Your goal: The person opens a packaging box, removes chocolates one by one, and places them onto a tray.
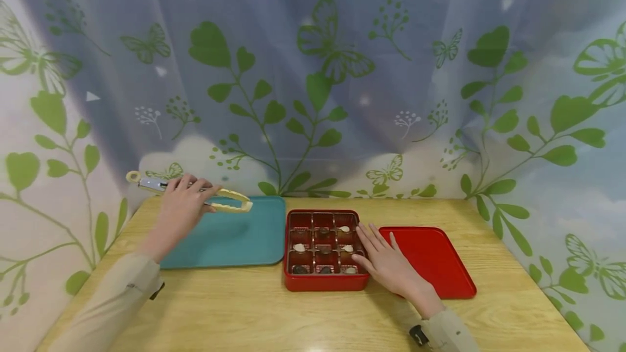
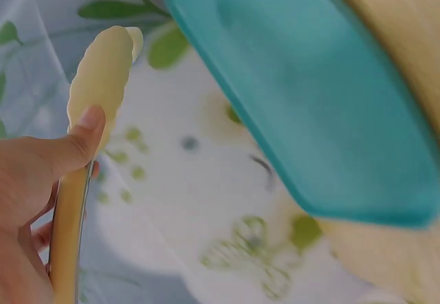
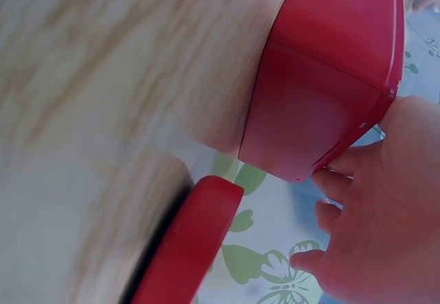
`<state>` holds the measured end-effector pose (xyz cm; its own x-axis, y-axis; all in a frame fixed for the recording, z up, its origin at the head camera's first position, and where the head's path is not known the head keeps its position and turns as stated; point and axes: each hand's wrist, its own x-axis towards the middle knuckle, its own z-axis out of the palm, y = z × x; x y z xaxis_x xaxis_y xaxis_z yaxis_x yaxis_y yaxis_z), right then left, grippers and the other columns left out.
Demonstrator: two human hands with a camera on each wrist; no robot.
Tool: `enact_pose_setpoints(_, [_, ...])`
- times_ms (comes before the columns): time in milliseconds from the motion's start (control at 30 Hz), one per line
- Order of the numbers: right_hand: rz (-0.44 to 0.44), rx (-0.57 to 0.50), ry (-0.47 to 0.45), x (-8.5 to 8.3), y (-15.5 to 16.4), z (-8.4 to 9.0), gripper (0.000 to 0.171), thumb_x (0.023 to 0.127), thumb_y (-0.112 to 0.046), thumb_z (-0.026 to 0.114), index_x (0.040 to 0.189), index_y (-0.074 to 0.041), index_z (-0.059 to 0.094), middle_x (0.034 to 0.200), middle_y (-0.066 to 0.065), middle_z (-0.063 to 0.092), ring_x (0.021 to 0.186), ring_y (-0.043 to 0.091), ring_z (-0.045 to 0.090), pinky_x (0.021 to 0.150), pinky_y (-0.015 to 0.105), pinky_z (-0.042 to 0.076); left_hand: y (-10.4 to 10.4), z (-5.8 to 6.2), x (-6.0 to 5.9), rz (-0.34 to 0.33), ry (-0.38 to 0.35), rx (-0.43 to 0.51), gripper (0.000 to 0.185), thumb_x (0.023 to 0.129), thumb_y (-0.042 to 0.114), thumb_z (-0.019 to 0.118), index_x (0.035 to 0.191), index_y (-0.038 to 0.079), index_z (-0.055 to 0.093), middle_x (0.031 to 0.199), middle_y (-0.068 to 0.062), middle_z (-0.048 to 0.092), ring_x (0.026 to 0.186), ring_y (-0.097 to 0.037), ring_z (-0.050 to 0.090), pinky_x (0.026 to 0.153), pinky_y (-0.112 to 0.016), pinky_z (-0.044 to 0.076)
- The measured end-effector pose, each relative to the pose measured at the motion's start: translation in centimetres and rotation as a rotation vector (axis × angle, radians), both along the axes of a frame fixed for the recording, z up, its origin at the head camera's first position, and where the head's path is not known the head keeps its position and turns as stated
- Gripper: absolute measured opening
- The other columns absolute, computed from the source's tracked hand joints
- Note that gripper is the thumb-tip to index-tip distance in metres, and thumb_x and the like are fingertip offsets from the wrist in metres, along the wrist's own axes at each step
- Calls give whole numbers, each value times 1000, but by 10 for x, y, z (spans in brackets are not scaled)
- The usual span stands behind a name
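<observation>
My left hand grips a pair of cream-tipped metal tongs above a turquoise tray. In the left wrist view, the thumb presses along the tongs, below the scalloped tip. Nothing shows between the tips. A red box with a clear divided insert stands in the middle of the table. Several small pieces, some white and some dark, sit in its compartments. My right hand rests on the box's right rim with fingers extended. The right wrist view shows it beside the box's red wall.
A shallow red tray or lid lies right of the box, partly under my right forearm. The turquoise tray lies close along the box's left side. A patterned curtain hangs behind the wooden table.
</observation>
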<state>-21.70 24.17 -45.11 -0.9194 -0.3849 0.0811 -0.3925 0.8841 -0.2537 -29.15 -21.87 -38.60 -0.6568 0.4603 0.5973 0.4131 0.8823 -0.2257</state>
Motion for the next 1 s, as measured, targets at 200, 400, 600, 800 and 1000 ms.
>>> enact_pose_setpoints(200, [-5,-3,-1,0,4,-1,75,106,-51,42,163,-8,19,169,10,13,156,34,8,119,69,8,-40,-8,0,73,-84,18,41,79,10,83,119,10,75,110,-14,68,106,-39,54,89,-56,42])
enact_pose_setpoints(400, [3,-11,1,-2,5,-3,75,106,-51,43,163,-9,18,169,9,12,156,34,8,119,69,8,-62,-8,-4,187,-160,-55,37,84,9,79,120,6,73,114,-20,65,109,-42,51,88,-55,40])
enact_pose_setpoints(600, [6,-15,-12,-1,4,-3,75,106,-52,42,163,-8,18,169,10,11,156,34,8,119,68,7,-69,-12,-13,216,-155,-130,45,75,19,88,115,4,72,110,-23,65,110,-45,51,91,-57,40])
enact_pose_setpoints(800, [8,-8,-2,-1,3,-3,74,106,-51,42,163,-8,19,169,12,12,156,33,9,119,68,9,-68,-19,-23,234,-136,-142,24,84,6,79,108,3,74,107,-24,65,110,-46,51,93,-58,39])
enact_pose_setpoints(1000, [3,0,-2,-1,3,-3,74,106,-50,43,163,-8,19,169,12,12,156,34,10,119,68,8,-69,-25,-29,241,-173,-115,25,85,5,78,110,3,75,107,-25,64,108,-46,51,89,-59,40])
